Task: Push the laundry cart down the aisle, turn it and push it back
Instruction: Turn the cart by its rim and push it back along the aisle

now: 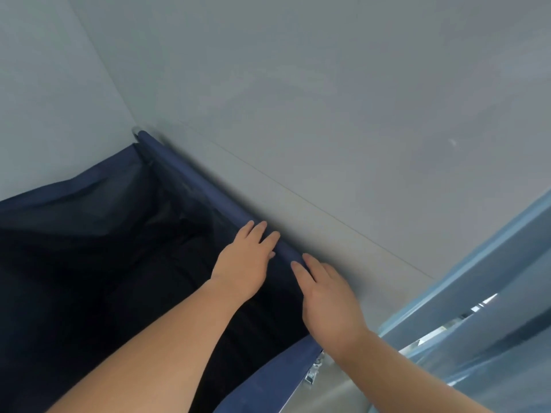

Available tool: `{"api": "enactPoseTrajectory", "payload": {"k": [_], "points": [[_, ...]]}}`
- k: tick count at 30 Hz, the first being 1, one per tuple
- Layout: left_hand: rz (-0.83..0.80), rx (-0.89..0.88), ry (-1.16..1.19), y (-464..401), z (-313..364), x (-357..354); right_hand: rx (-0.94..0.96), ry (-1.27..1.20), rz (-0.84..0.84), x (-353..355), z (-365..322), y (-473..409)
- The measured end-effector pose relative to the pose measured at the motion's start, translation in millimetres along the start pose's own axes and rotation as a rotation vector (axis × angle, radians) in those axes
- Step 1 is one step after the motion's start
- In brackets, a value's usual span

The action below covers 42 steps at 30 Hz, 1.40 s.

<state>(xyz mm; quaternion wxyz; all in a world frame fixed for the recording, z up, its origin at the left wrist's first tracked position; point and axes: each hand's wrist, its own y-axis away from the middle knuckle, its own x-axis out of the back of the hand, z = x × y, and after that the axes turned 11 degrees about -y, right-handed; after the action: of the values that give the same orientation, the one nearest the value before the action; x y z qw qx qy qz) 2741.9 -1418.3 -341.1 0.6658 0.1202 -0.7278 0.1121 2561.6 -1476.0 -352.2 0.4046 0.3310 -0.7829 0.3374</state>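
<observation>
The navy fabric laundry cart (89,248) fills the lower left. Both hands rest flat, fingers extended, on its padded blue rim (208,189): left hand (244,260), right hand (328,299). Bare grey floor (357,114) lies beyond; a pale blue, possibly metal, frame (477,293) crowds the right.

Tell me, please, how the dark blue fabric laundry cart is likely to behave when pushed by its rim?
The dark blue fabric laundry cart would probably roll easily, judging by the metal caster fitting at its corner. Its cloth walls look slack and may sag, while the sleeved rim under the left hand and right hand looks straight, probably stiff.
</observation>
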Motion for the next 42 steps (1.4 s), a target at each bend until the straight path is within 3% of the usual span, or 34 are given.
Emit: {"api": "enactPoseTrajectory", "payload": {"k": [42], "points": [[0.032,0.031,-0.019,14,-5,-2,-0.027,-0.05,-0.068,0,-15,9]]}}
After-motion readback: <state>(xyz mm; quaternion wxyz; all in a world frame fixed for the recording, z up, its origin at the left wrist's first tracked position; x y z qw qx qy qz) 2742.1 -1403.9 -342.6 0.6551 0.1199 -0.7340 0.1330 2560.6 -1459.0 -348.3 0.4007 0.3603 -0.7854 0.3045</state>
